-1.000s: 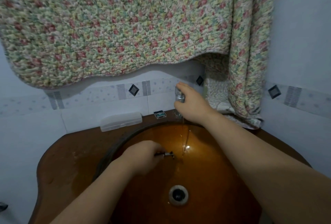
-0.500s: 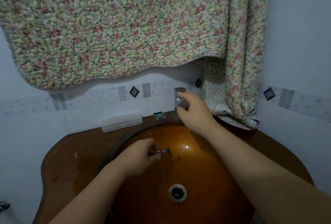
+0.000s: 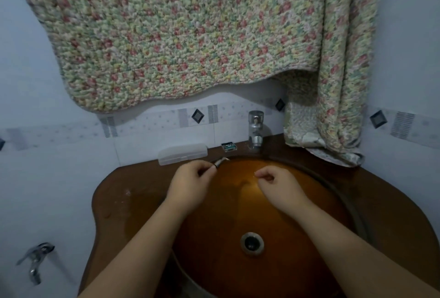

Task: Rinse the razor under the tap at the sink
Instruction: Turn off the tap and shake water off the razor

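My left hand (image 3: pixel 190 184) grips the razor (image 3: pixel 220 162), whose metal end sticks out past my fingers over the back left rim of the amber sink (image 3: pixel 297 238). The chrome tap (image 3: pixel 255 129) stands at the back of the basin, and no water runs from it. My right hand (image 3: pixel 278 184) hovers over the basin in front of the tap, its fingers curled in with nothing in them. The drain (image 3: pixel 252 243) lies below both hands.
A clear plastic case (image 3: pixel 182 154) and a small blade pack (image 3: pixel 229 147) sit on the brown counter (image 3: pixel 112 193) behind the sink. A floral quilted cloth (image 3: pixel 178 35) hangs over the wall and drapes onto the counter at right. A wall tap (image 3: pixel 35 262) is low at left.
The water has stopped. My right hand has let go of the tap and dropped over the basin. My left hand has drawn the razor back towards the sink's left rim.
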`<state>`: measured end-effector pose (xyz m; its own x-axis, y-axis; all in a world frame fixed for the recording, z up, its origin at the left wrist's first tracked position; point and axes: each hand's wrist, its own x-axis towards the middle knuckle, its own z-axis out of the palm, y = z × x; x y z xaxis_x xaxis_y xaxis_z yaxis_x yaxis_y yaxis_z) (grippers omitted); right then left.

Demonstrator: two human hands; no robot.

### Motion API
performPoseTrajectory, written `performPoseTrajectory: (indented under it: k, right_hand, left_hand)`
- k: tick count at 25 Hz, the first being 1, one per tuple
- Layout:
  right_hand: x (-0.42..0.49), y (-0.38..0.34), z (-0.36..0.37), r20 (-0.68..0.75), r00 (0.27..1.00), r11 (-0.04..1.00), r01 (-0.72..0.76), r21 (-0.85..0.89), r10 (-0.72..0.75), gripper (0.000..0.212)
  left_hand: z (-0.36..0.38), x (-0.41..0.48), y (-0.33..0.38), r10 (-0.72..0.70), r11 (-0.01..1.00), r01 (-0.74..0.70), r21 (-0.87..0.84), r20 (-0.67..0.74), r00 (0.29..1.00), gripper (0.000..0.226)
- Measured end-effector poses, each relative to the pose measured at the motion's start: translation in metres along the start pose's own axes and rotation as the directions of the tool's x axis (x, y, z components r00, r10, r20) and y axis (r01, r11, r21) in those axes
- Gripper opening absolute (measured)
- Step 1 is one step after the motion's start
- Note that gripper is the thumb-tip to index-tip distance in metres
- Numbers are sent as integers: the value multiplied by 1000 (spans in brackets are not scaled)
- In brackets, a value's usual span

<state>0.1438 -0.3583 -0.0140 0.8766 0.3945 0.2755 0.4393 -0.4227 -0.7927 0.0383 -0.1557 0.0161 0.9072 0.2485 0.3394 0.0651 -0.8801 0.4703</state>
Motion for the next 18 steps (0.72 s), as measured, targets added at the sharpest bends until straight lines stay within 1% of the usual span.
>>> performPoseTrajectory:
  k: [1, 2, 3, 4, 5, 6, 7, 10, 14, 18]
  right_hand:
    - [0, 3, 0, 6, 1000, 1000, -15, -8, 15, 18]
    - [1, 5, 1, 21, 999, 999, -29, -21, 29, 18]
    - [1, 8, 0, 42, 998, 998, -38, -41, 40, 18]
    - [1, 8, 1, 71, 996, 997, -44, -64, 48, 17]
    - [2, 7, 3, 94, 994, 996, -49, -80, 56, 16]
    - [2, 5, 3, 108, 993, 995, -47, -90, 57, 15]
    - [3, 1, 6, 120, 992, 996, -25, -90, 36, 14]
    - [3, -21, 21, 143, 981, 990, 138, -41, -131, 19]
    - [2, -51, 52, 244, 910, 937, 348, -5, -337, 28]
    - [11, -73, 87, 236, 869, 892, 451, -14, -435, 12]
  left_hand:
    - [6, -4, 1, 40, 996, -52, 72, 157, 987, 17]
    - [13, -12, 4, 45, 979, -109, 173, 339, 940, 17]
    - [18, -18, 8, 23, 952, -150, 265, 427, 904, 18]
    - [17, -20, 9, 27, 939, -171, 298, 433, 901, 20]
    - [11, -18, 7, 41, 951, -159, 266, 400, 916, 21]
    - [6, -13, 6, 51, 972, -127, 197, 353, 934, 21]
    - [-2, -12, 6, 33, 987, -79, 141, 307, 951, 22]
    - [-16, -13, -2, 40, 990, -71, 122, 240, 970, 23]
    - [-29, -20, -21, 72, 994, -85, 73, 158, 985, 24]
    - [-50, -24, -49, 77, 997, -78, 20, 47, 996, 25]
